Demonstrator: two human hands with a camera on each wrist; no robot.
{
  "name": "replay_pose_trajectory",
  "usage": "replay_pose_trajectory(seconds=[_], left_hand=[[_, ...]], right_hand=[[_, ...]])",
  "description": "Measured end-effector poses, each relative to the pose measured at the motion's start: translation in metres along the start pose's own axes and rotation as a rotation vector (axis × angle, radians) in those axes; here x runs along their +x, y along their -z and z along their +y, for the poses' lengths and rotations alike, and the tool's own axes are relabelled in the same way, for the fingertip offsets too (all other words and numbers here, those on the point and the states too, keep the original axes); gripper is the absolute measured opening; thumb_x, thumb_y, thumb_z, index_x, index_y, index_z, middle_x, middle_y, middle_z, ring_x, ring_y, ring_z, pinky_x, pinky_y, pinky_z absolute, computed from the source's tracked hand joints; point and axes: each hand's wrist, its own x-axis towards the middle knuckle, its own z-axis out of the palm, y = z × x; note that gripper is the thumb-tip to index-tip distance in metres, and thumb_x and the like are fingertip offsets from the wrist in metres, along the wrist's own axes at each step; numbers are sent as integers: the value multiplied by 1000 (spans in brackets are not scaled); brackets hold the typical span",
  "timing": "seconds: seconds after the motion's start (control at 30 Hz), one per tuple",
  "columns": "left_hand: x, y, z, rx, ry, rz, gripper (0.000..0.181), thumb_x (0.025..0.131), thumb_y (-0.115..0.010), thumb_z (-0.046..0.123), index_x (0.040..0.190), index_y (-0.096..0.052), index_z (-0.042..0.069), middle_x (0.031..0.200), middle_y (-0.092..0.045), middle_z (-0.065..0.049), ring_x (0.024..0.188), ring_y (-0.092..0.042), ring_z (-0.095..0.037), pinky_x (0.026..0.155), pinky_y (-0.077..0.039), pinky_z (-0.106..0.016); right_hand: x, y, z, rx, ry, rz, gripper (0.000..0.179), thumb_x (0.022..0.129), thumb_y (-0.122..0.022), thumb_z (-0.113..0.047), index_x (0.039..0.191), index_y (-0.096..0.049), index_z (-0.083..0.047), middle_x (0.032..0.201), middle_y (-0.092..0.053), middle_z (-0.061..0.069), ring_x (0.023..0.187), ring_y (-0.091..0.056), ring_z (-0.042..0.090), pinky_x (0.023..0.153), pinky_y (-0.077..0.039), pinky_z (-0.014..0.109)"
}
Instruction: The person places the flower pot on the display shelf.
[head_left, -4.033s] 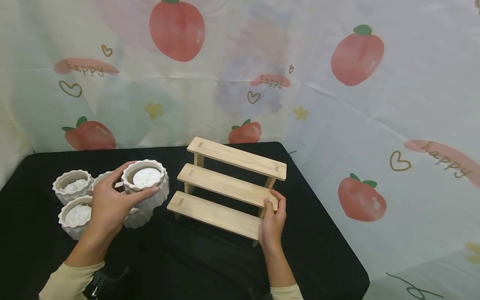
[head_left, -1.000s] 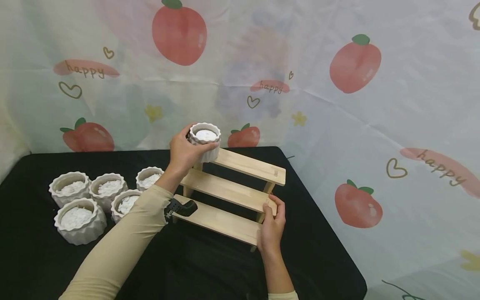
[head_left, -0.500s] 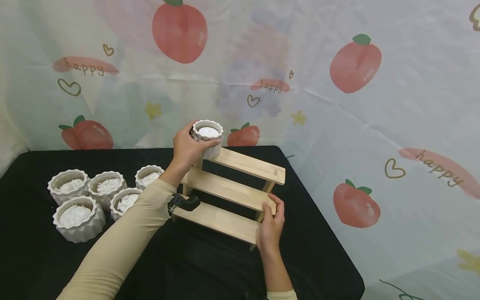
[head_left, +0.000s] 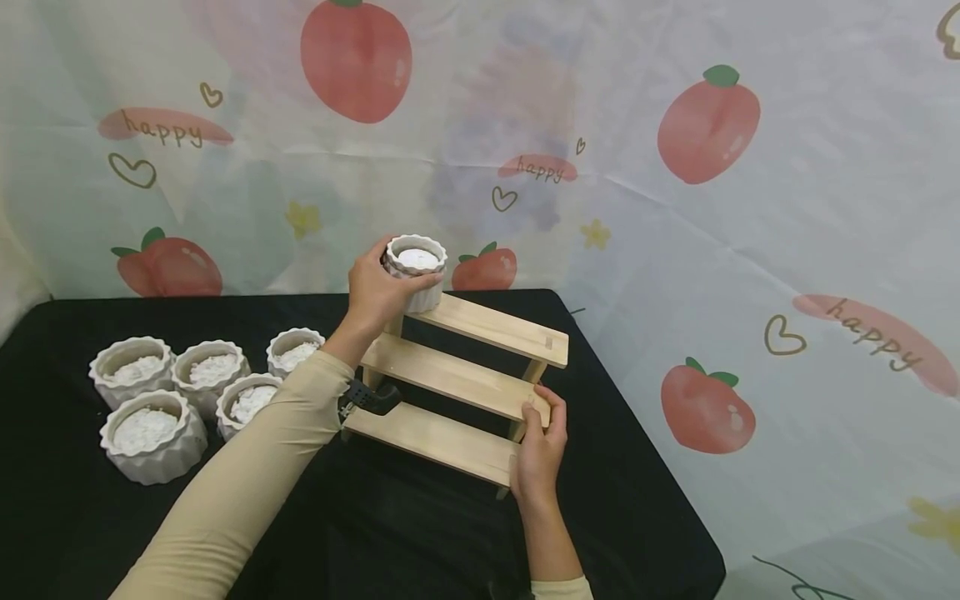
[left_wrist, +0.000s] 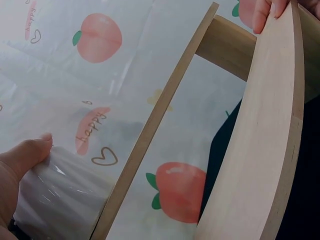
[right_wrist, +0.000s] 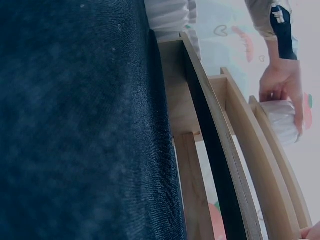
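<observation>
My left hand [head_left: 378,287] grips a white scalloped flower pot [head_left: 418,271] with white filling, at the left end of the top tier of a three-tier wooden stand [head_left: 442,375]. In the left wrist view the thumb lies along the side of the pot [left_wrist: 65,195], beside the top board. From the right wrist view, the pot's base is right at the top board. My right hand [head_left: 542,442] holds the stand's right end, thumb on the middle tier.
Several more white pots [head_left: 153,437] with white filling are grouped on the black-covered table [head_left: 375,533] left of the stand. A printed fabric backdrop [head_left: 637,250] hangs behind and to the right. A black strap device [head_left: 372,400] sits on the left wrist.
Over four seconds my left hand has carried the pot from the group at left up to the top tier. In the last second it has barely moved; the right hand keeps its hold.
</observation>
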Motion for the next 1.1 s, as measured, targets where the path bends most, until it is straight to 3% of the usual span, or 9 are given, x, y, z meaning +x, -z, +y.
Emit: replay_pose_trajectory(seconds=[0.17, 0.43, 1.1], left_hand=[[3, 4, 0, -1, 0, -44, 87, 75, -96, 30, 148, -54, 9, 135, -62, -12, 123, -57, -28, 102, -46, -44], [7, 11, -2, -89, 24, -167, 92, 79, -94, 24, 155, -45, 8, 142, -55, -12, 129, -51, -29, 106, -43, -46], [5, 11, -6, -92, 17, -179, 92, 80, -93, 24, 156, -44, 10, 143, -54, -12, 130, -51, -29, 106, -42, -46]], right_hand=[[0, 0, 0, -3, 7, -1, 31, 105, -47, 0, 136, -51, 0, 147, -44, 13, 133, -45, 26, 108, -34, 42], [1, -1, 0, 4, 10, -5, 31, 105, -47, -1, 136, -51, 0, 146, -45, 13, 132, -46, 25, 107, -35, 41], [0, -1, 2, 8, 11, -6, 31, 105, -47, 0, 136, -51, 0, 146, -45, 13, 133, -45, 25, 109, -33, 40]])
